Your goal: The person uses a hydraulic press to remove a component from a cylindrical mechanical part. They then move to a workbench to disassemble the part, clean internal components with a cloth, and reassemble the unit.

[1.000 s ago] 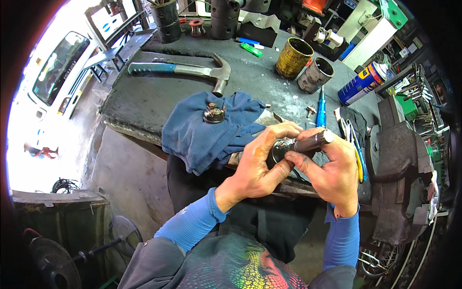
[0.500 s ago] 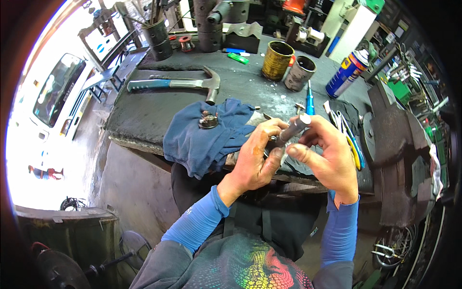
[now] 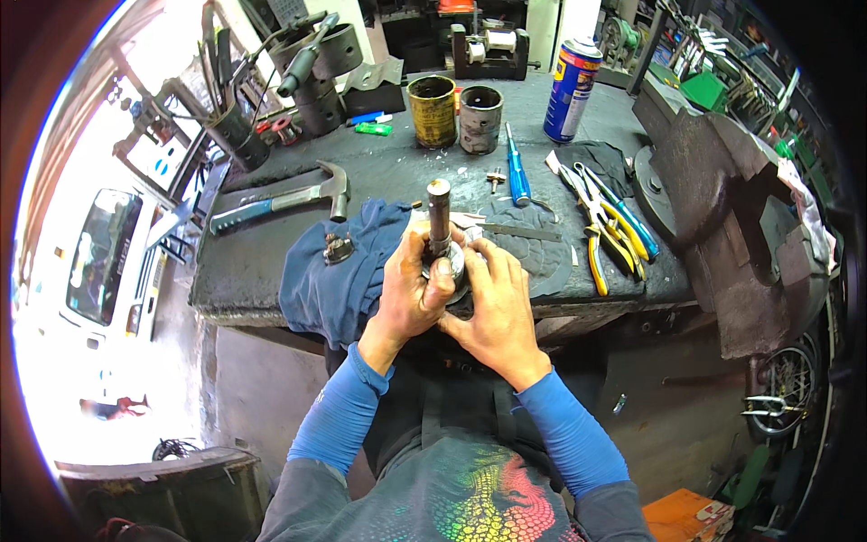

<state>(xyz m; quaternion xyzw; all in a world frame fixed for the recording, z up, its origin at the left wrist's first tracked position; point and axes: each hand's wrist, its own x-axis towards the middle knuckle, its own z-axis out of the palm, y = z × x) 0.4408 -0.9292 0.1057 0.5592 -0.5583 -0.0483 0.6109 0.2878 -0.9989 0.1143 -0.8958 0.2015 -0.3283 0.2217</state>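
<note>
A metal part with a dark cylindrical shaft [image 3: 440, 217] points upward between my hands, near the bench's front edge. My left hand [image 3: 406, 294] is closed round its lower end, thumb in front. My right hand [image 3: 495, 307] presses its bent fingers against the shiny round base from the right; the base is partly hidden. To the left, a blue cloth [image 3: 302, 280] lies bunched with a small dark metal part [image 3: 338, 248] on it. Just beyond my right hand are a flat metal strip [image 3: 522, 232] and a grey cloth [image 3: 542, 257].
A claw hammer [image 3: 284, 199] lies at left. Behind stand a yellow can [image 3: 433, 117], a grey can [image 3: 480, 122] and a blue spray can [image 3: 573, 95]. A blue screwdriver [image 3: 517, 172] and yellow-handled pliers [image 3: 601, 226] lie at right, beside a large vise [image 3: 722, 217].
The view has swung to the right. The metal part now stands more upright, and my right hand has shifted from beside the shaft down to the base.
</note>
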